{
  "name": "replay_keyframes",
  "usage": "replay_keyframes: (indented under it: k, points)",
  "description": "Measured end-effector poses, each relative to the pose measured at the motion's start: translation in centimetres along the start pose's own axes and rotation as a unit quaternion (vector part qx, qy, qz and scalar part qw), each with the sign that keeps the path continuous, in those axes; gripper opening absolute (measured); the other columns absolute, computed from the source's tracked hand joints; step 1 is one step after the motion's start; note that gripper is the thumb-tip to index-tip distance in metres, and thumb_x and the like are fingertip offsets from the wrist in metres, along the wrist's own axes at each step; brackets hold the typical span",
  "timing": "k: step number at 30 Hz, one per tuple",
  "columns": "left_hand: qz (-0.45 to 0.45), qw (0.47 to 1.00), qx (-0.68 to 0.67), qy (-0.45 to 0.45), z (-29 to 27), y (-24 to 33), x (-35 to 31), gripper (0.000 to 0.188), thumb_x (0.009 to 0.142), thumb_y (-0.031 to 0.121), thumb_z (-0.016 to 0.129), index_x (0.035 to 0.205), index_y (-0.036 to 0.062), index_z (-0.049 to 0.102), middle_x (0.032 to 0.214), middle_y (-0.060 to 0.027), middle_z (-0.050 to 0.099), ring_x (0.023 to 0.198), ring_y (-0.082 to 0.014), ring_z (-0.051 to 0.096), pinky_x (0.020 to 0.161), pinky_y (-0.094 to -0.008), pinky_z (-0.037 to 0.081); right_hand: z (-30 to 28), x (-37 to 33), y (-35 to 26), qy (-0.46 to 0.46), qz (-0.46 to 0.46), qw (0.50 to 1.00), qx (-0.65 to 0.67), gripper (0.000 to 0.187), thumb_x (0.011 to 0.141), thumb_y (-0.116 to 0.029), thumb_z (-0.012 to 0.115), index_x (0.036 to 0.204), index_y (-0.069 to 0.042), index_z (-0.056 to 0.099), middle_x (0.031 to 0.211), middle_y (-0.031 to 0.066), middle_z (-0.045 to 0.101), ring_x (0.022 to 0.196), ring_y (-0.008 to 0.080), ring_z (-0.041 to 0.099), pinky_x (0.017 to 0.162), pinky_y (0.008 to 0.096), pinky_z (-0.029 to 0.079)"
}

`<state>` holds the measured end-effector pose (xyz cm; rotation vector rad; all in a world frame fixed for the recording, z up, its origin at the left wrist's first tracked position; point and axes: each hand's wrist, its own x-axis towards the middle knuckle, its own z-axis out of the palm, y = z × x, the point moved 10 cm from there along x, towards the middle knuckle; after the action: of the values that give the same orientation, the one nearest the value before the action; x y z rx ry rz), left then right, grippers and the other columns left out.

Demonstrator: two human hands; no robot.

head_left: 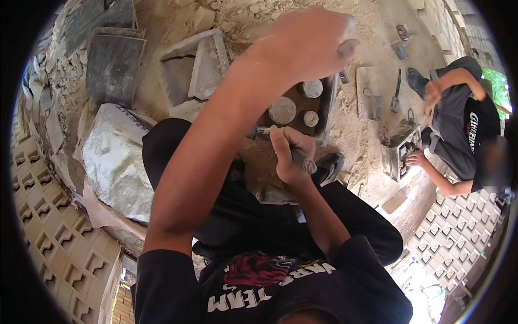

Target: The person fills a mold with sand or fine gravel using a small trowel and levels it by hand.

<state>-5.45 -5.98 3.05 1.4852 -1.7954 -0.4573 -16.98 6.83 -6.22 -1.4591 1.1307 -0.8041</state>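
A grey lump (303,160) sat in the curled right hand (294,151) at the near edge of a shallow box (330,110), the fingers closed around it; its exact kind could not be made out. The left hand (318,46), dusted white and blurred, hung above the box with fingers curled in; whether it held anything could not be told. Three round discs, a large one (282,110) and two smaller (311,88) (310,119), lay inside the box.

The lump looked firm and small enough for one palm, best held around its middle. The box appeared stiff and heavy, likely to call for two hands on opposite walls; the discs looked hard, perhaps dusty and slick, and better taken by their rims.

Beneath spread a sandy, crumb-strewn floor (372,48). Dark slabs (112,70) and a powder-filled white sack (116,164) stood to the left. At right, a co-worker (483,127) touched a metal mould (391,159), near a trowel (396,94). Stacked patterned blocks (448,243) rose behind, with daylight at the edges.
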Motion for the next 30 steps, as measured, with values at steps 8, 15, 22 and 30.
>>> replay_keyframes:
  k: [8,15,22,30]
  points:
    - [0.029,0.997,-0.068,0.038,-3.0,0.4,0.7,0.026,0.089,0.026,0.061,0.088,0.0001,0.059,0.078,-0.0243,0.063,0.081,-0.0455,0.062,0.072,-0.0521,0.049,0.5,0.8,0.6,-0.028,0.016,0.999,0.003,0.043,0.099,-0.014,0.059,0.06,-0.002,0.044,0.054,-0.004,0.037,0.054,0.0036,0.033,0.047,0.027,0.029]
    - [0.0,0.991,-0.086,0.098,-3.0,-0.9,1.2,0.025,0.087,0.024,0.062,0.087,-0.0016,0.063,0.08,-0.0264,0.064,0.081,-0.0467,0.061,0.072,-0.0515,0.049,0.7,0.7,2.4,-0.134,-0.004,0.99,0.043,0.036,0.099,-0.022,0.06,0.07,-0.006,0.046,0.064,-0.0053,0.042,0.063,0.0029,0.036,0.052,0.0244,0.031]
    - [0.025,0.993,-0.08,0.083,-4.0,0.0,1.3,0.027,0.088,0.023,0.06,0.088,-0.003,0.063,0.081,-0.028,0.063,0.082,-0.0469,0.06,0.073,-0.0505,0.048,-1.2,2.7,-2.1,-0.09,-0.079,0.982,0.145,0.024,0.102,-0.02,0.054,0.084,-0.004,0.051,0.082,0.0011,0.051,0.077,0.009,0.045,0.073,0.024,0.039]
    - [0.016,0.995,-0.062,0.071,-4.1,-0.2,0.7,0.029,0.089,0.026,0.058,0.091,-0.0029,0.063,0.084,-0.0288,0.063,0.084,-0.0471,0.061,0.074,-0.0507,0.048,0.5,1.7,-1.7,-0.076,-0.091,0.988,0.095,0.034,0.101,-0.021,0.056,0.073,-0.001,0.057,0.062,-0.0024,0.051,0.057,0.0081,0.045,0.052,0.0253,0.037]
